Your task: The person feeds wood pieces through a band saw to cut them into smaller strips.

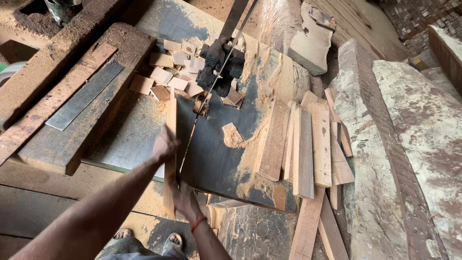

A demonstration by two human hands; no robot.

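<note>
The band saw blade [211, 91] runs up out of the frame at the top centre, so its upper guide is cut off; where it meets the dark steel worktop [211, 159] a lump of black, caked guard [221, 67] hides the blade's surroundings. The lower end of the long wooden strip [170, 163] is partly covered by the right hand, and the fingers of both hands are hard to make out against the wood. At the bottom edge, two sandalled feet [147, 237] show only in part.

The left hand [164, 144], left of centre, is closed around the strip's left edge about halfway along, fingers wrapped on it. The right hand [185, 200], lower centre with a red thread at the wrist, grips the strip's near end; how tightly the fingers curl cannot be told. The strip stands on edge, running from the lower centre up to the blade, just left of it.

Behind the blade, in the upper middle, lies a heap of small cut blocks [175, 72]. To the right of centre a stack of planks [308, 144] lies on the worktop amid sawdust [260, 91], with one small offcut [231, 134] lying alone near the blade
</note>
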